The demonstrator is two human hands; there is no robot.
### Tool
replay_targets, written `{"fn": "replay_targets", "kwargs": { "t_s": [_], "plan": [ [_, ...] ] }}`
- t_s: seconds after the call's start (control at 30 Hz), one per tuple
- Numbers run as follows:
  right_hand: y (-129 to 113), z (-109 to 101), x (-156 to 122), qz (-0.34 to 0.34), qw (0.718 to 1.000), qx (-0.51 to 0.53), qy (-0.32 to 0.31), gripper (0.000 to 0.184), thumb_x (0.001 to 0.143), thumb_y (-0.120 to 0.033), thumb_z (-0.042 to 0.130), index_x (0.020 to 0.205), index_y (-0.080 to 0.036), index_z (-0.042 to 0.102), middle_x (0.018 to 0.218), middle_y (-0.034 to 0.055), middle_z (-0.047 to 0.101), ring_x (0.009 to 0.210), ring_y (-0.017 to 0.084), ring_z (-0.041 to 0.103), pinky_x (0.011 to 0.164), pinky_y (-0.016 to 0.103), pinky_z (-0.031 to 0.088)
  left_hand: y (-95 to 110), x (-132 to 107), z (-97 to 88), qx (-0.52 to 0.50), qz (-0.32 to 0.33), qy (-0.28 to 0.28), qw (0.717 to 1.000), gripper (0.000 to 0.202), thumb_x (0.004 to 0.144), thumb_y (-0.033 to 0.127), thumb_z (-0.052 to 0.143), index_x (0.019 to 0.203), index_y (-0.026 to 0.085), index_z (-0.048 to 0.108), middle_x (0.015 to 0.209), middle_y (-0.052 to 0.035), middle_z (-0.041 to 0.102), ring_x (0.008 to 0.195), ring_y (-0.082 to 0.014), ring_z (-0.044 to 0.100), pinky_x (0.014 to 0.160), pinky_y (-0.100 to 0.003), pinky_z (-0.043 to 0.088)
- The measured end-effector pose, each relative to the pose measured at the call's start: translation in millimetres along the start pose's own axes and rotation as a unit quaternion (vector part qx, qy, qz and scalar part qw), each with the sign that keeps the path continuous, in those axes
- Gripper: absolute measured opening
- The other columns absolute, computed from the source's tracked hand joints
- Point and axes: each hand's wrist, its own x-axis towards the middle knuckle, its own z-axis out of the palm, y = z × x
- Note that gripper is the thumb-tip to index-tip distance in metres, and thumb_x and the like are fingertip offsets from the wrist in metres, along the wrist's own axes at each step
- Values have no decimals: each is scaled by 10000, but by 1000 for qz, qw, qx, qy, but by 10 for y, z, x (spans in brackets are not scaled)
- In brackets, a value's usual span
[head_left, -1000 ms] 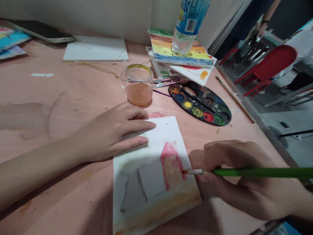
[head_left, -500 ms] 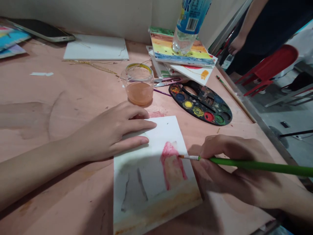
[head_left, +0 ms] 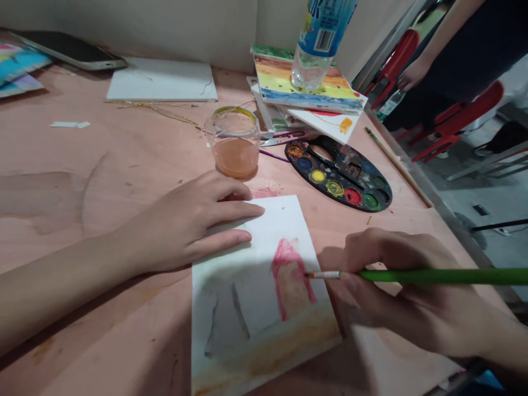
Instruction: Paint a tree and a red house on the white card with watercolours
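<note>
A white painting card (head_left: 264, 286) lies on the table, with a red and tan shape, two grey strokes and a brownish band along its lower edge. My left hand (head_left: 206, 217) rests flat on the card's upper left, fingers stretched out. Between the fingers and thumb of my right hand (head_left: 396, 297) is a paintbrush (head_left: 429, 276) with a green handle. Its bristles meet the right side of the red shape. Beyond the card stand a jar of brownish water (head_left: 235, 154) and a black paint palette (head_left: 338, 173) with several colour wells.
A bottle (head_left: 315, 49) stands on stacked paintings (head_left: 284, 93) at the back. Scissors (head_left: 284, 137) lie by the jar, another brush (head_left: 396, 165) along the right edge. A phone (head_left: 66, 49) and a blank white board (head_left: 165, 80) lie back left. A person (head_left: 457, 60) stands beyond the table.
My right hand has moved slightly right and toward me, and the brush tip has slid down the red shape's right side. The person beyond has shifted right. My left hand stays put.
</note>
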Motion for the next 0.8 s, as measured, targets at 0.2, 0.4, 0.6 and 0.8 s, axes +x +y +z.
{"fn": "replay_targets", "kwargs": {
  "t_s": [0.2, 0.4, 0.6, 0.8],
  "plan": [
    [56, 62, -15, 38, 999, 14, 19, 121, 1003, -158, 647, 911, -218, 698, 834, -14, 783, 734, 117, 747, 645, 195, 588, -10, 5, -3, 0, 5, 1, 1000, 461, 1124, 483, 443, 1308, 214, 769, 1318, -139, 728, 1146, -318, 679, 942, -444, 539],
    [89, 118, 2, 18, 999, 32, 34, 173, 978, -124, 634, 839, -225, 649, 738, -41, 757, 619, 86, 707, 554, 153, 538, -22, -8, 10, 0, 6, 5, 1000, 461, 1123, 494, 451, 1286, 212, 777, 1303, -133, 729, 1148, -315, 669, 950, -444, 529],
    [96, 112, 15, 2, 999, 7, 37, 175, 1013, -191, 641, 849, -230, 688, 765, -3, 800, 634, 125, 755, 547, 185, 552, -28, -14, 4, -14, -10, -5, 1000, 450, 1115, 512, 465, 1298, 245, 778, 1310, -114, 732, 1164, -312, 663, 983, -444, 518],
    [151, 163, 12, 7, 998, 24, 49, 147, 986, -161, 675, 855, -226, 686, 730, -29, 771, 606, 102, 722, 549, 179, 533, -34, -14, 16, -7, -1, -1, 1000, 469, 1126, 514, 432, 1304, 244, 771, 1295, -118, 731, 1135, -304, 665, 942, -432, 517]
  ]
}}
